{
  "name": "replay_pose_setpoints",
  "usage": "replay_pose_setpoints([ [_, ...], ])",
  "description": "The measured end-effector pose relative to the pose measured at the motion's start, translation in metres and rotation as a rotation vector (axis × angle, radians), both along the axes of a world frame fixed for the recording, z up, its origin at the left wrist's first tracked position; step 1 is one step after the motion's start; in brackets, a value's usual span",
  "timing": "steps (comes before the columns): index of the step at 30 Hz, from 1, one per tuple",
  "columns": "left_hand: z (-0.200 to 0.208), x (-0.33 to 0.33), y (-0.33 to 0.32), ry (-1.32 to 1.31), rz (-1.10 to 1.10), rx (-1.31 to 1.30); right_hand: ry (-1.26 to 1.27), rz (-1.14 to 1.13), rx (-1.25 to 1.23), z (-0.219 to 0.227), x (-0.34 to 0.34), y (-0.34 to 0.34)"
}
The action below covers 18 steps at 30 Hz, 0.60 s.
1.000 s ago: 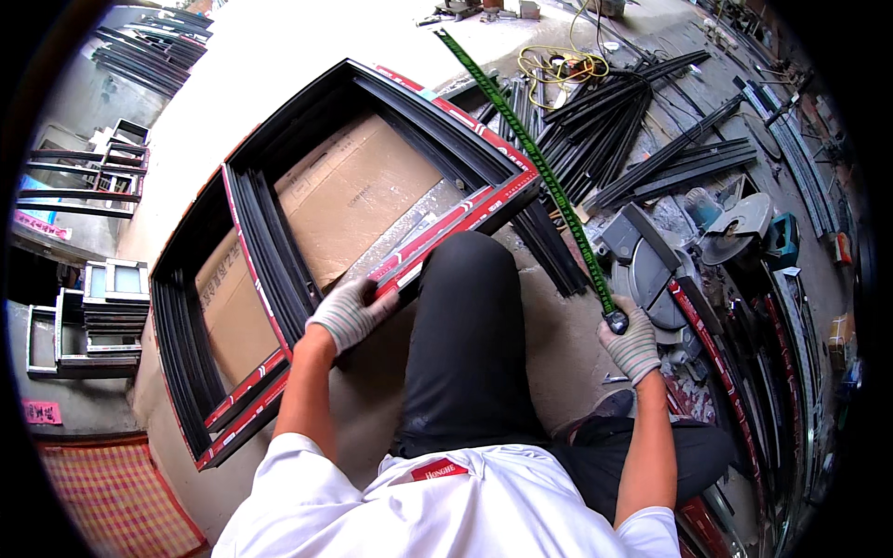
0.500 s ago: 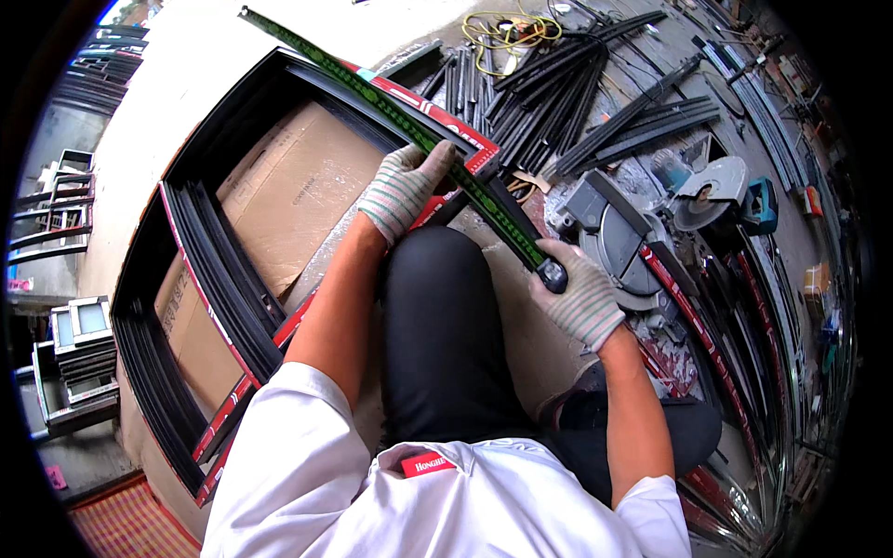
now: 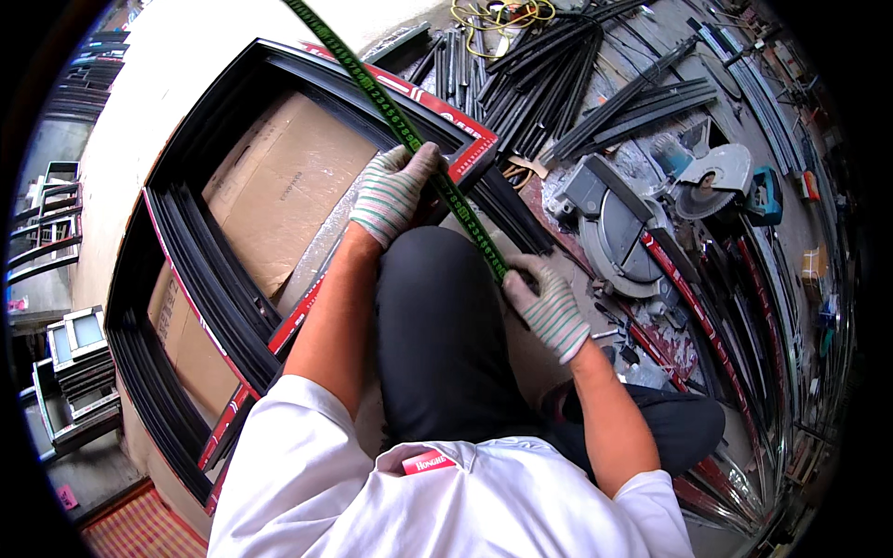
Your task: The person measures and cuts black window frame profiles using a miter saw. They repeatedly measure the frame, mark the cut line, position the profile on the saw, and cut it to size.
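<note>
bright, glare upper l, edges bent w/ blk corners

At your one o'clock, dark metal bars [image 3: 549,84] lie in a loose fan on the floor, with a looped yellow cord [image 3: 507,25] by their far ends. Long grey bars [image 3: 749,93] run side by side at two o'clock. Between two and three you have a grey saw base [image 3: 616,244], then a round blade [image 3: 704,197] beside a teal tool body [image 3: 765,197]; a brown box [image 3: 815,263] sits farther out at three. At eight lies a red-and-yellow checked cloth [image 3: 139,532]; stacked small frames [image 3: 86,372] stand between eight and nine; dark profiles [image 3: 88,84] lie piled at ten.
</note>
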<state>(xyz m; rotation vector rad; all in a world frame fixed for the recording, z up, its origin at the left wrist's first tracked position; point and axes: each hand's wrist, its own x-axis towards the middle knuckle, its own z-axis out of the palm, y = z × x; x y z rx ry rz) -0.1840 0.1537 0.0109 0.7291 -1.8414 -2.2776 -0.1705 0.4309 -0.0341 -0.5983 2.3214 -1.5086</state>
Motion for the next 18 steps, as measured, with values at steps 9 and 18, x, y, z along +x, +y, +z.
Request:
replay_pose_setpoints([
  [9, -0.01, 0.002, -0.003, 0.011, 0.04, 0.07, -0.228, 0.044, -0.054, -0.026, 0.027, -0.002],
  [18, -0.056, -0.035, -0.069, 0.126, 0.172, 0.156, 0.145, 0.041, 0.459, 0.018, 0.008, 0.075],
])
